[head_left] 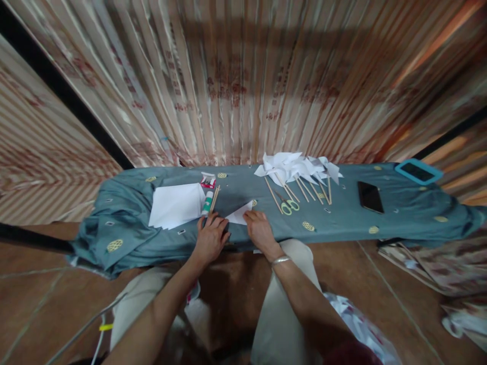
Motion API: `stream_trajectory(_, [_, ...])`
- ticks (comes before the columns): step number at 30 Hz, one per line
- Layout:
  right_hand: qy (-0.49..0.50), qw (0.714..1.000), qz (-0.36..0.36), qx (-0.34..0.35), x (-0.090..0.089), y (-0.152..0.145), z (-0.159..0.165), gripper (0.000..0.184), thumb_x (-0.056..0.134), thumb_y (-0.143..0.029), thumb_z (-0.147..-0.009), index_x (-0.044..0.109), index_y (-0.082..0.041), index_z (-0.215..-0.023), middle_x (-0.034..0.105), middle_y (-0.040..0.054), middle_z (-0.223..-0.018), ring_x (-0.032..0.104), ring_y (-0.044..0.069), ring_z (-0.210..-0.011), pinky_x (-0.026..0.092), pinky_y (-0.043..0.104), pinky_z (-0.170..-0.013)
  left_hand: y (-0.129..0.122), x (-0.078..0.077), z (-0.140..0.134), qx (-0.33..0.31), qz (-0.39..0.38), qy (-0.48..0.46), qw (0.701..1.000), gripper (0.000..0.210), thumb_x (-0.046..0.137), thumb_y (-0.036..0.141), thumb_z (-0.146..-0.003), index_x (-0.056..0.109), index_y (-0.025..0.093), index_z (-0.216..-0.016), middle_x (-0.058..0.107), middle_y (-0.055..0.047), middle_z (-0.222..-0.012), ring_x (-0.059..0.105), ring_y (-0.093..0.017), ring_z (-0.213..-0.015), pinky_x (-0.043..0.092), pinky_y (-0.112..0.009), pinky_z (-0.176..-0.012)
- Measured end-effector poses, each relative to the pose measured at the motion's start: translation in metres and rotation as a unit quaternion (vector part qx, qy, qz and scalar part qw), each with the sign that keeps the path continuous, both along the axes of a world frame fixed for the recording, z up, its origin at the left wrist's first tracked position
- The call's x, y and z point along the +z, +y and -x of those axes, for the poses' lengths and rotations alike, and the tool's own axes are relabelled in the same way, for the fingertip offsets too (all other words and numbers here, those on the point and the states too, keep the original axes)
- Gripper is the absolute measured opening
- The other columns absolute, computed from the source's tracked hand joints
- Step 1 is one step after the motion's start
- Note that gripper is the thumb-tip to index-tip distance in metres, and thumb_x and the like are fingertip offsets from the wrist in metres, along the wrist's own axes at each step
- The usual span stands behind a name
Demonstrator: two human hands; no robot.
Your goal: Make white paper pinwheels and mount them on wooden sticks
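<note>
A white sheet of paper folded into a triangle (239, 215) lies near the front edge of the cloth-covered table. My left hand (211, 236) rests at its left tip, fingers apart and pointing down onto the cloth. At the right end of the triangle, my right hand (260, 230) has its fingers curled onto the paper, gripping that corner; its fingertips are partly hidden. Just beyond my left hand are a green and white glue stick (207, 202) and a few thin wooden sticks (215, 198). A small red box (208, 181), its contents too small to name, sits behind them.
A stack of white paper (177, 204) lies left. Several white paper pinwheels (289, 166) on sticks lie at the back, near green-handled scissors (289, 207). Farther right are a black phone (370, 196) and a blue-framed tablet (419, 171). A striped curtain (236, 86) hangs behind the table.
</note>
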State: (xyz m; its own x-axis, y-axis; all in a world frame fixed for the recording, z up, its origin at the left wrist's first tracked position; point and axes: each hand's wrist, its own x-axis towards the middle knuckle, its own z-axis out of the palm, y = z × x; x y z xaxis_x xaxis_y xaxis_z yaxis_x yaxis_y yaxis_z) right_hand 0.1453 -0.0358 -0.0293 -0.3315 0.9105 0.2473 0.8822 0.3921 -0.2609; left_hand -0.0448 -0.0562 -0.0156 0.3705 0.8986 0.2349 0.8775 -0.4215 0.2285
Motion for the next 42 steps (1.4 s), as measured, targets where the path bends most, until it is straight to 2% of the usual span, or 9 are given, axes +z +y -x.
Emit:
stream_trajectory(5, [-0.007, 0.999, -0.015, -0.047, -0.008, -0.005, -0.014, 0.041, 0.035, -0.013, -0.095, 0.059, -0.006, -0.127, 0.062, 0.0199, -0.131, 0.055, 0.026, -0.122, 0.039, 0.043, -0.108, 0.0, -0.002, 0.003, -0.014, -0.01, -0.011, 1.0, 0.031, 0.055, 0.025, -0.09, 0.061, 0.021, -0.12, 0.068, -0.01, -0.12, 0.046, -0.032, -0.131, 0.024, -0.057, -0.109])
stream_trajectory(11, [0.051, 0.996, -0.016, -0.073, -0.007, 0.001, -0.028, 0.044, 0.032, -0.017, -0.096, 0.056, -0.01, -0.133, 0.059, 0.0179, -0.136, 0.053, 0.026, -0.128, 0.042, 0.045, -0.107, 0.0, -0.001, 0.002, -0.018, -0.017, -0.019, 1.0, 0.032, 0.056, 0.024, -0.089, 0.061, 0.021, -0.12, 0.068, -0.011, -0.119, 0.047, -0.033, -0.129, 0.025, -0.058, -0.109])
stream_trajectory(14, [0.027, 0.999, -0.04, -0.011, -0.001, 0.001, -0.011, 0.045, 0.032, -0.02, -0.099, 0.051, -0.01, -0.138, 0.051, 0.0176, -0.145, 0.042, 0.026, -0.138, 0.035, 0.047, -0.113, 0.0, -0.001, 0.002, -0.018, -0.015, -0.016, 1.0, 0.032, 0.055, 0.023, -0.089, 0.061, 0.021, -0.12, 0.068, -0.011, -0.118, 0.047, -0.033, -0.13, 0.024, -0.058, -0.11])
stream_trajectory(17, [-0.034, 0.994, 0.009, 0.099, 0.001, 0.002, 0.009, 0.05, 0.042, -0.033, -0.098, 0.047, -0.008, -0.141, 0.045, 0.0187, -0.149, 0.037, 0.029, -0.142, 0.034, 0.046, -0.114, 0.001, -0.002, 0.003, -0.026, -0.013, -0.01, 1.0, 0.032, 0.053, 0.022, -0.091, 0.061, 0.02, -0.121, 0.068, -0.011, -0.118, 0.047, -0.033, -0.13, 0.022, -0.059, -0.111])
stream_trajectory(21, [-0.056, 0.993, 0.051, 0.087, -0.003, 0.011, 0.004, 0.069, 0.047, -0.05, -0.095, 0.035, -0.007, -0.148, 0.036, 0.0201, -0.154, 0.032, 0.03, -0.144, 0.031, 0.047, -0.115, 0.002, -0.003, 0.005, -0.031, -0.01, -0.004, 0.999, 0.032, 0.053, 0.024, -0.09, 0.061, 0.021, -0.121, 0.068, -0.011, -0.118, 0.047, -0.033, -0.129, 0.022, -0.06, -0.111])
stream_trajectory(24, [-0.052, 0.996, 0.054, 0.048, -0.006, 0.02, -0.014, 0.073, 0.044, -0.054, -0.095, 0.033, -0.006, -0.149, 0.033, 0.0218, -0.155, 0.029, 0.03, -0.146, 0.029, 0.05, -0.116, 0.003, -0.002, 0.005, -0.032, -0.007, -0.005, 0.999, 0.033, 0.054, 0.024, -0.09, 0.061, 0.022, -0.121, 0.068, -0.011, -0.118, 0.048, -0.033, -0.129, 0.023, -0.06, -0.111])
stream_trajectory(32, [0.031, 0.998, 0.038, -0.027, -0.006, 0.017, -0.031, 0.077, 0.046, -0.056, -0.093, 0.032, -0.003, -0.148, 0.034, 0.0256, -0.154, 0.03, 0.033, -0.145, 0.031, 0.052, -0.114, -0.001, -0.006, 0.004, -0.019, 0.004, -0.032, 0.999, 0.036, 0.052, 0.024, -0.09, 0.058, 0.021, -0.126, 0.064, -0.013, -0.126, 0.049, -0.031, -0.128, 0.031, -0.055, -0.108])
stream_trajectory(35, [0.075, 0.997, 0.028, -0.014, -0.003, 0.014, -0.028, 0.08, 0.053, -0.057, -0.089, 0.033, -0.007, -0.148, 0.036, 0.0237, -0.153, 0.032, 0.033, -0.144, 0.034, 0.052, -0.113, 0.002, -0.004, 0.002, -0.026, -0.005, -0.053, 0.998, 0.041, 0.049, 0.025, -0.092, 0.053, 0.019, -0.132, 0.057, -0.015, -0.136, 0.047, -0.03, -0.13, 0.032, -0.052, -0.108])
stream_trajectory(42, [0.085, 0.996, 0.023, 0.028, 0.004, 0.019, -0.01, 0.055, 0.059, -0.039, -0.089, 0.053, -0.011, -0.135, 0.054, 0.0192, -0.139, 0.046, 0.031, -0.132, 0.038, 0.048, -0.112, 0.026, 0.003, -0.016, -0.028, -0.038, -0.118, 0.992, 0.053, 0.046, 0.037, -0.095, 0.038, 0.02, -0.144, 0.046, -0.016, -0.147, 0.041, -0.03, -0.136, 0.032, -0.049, -0.11])
